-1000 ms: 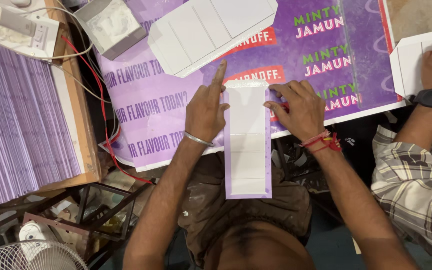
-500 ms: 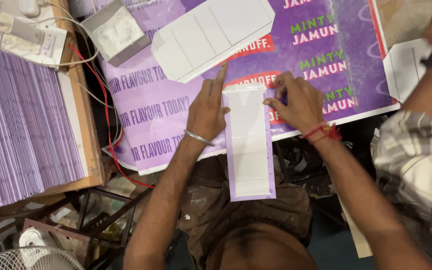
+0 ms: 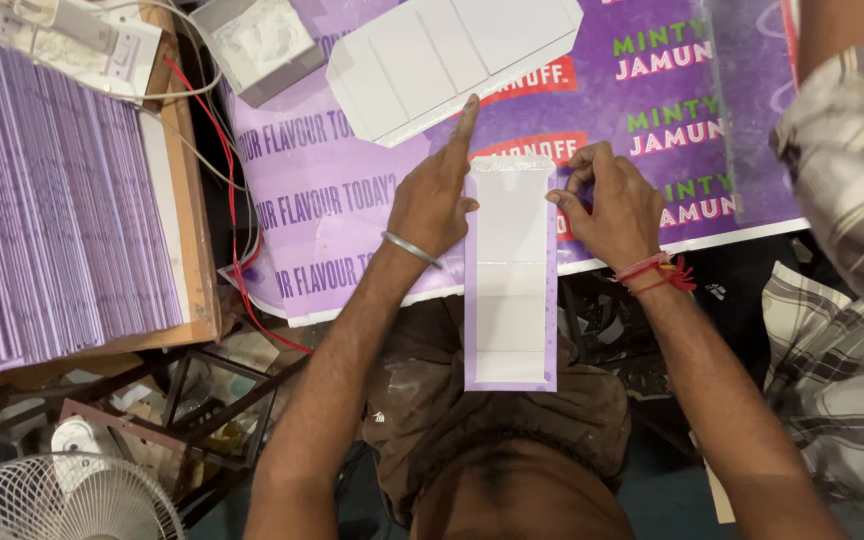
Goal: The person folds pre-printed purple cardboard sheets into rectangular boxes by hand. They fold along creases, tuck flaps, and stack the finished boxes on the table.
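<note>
A long white card strip with a purple border [image 3: 510, 290] lies lengthwise over the front edge of the purple printed sheet [image 3: 352, 200], its near end hanging above my lap. My left hand [image 3: 437, 195] presses flat along the strip's left edge, index finger stretched forward past its top. On the other side, my right hand [image 3: 612, 205] pinches the upper right corner with fingers curled. A metal bangle circles my left wrist and red thread my right.
A flat white die-cut carton blank [image 3: 452, 60] lies just beyond the strip. A thick stack of purple-edged cards [image 3: 42, 210] fills the left. A small grey box [image 3: 257, 45], red wires and a white fan [image 3: 42, 500] are nearby. Another person in a checked shirt [image 3: 852, 190] sits at right.
My view has shifted so the strip sits slightly lower. The neighbour's arm has swung up and out of the sheet's right side. My hands remain on the strip's top end.
</note>
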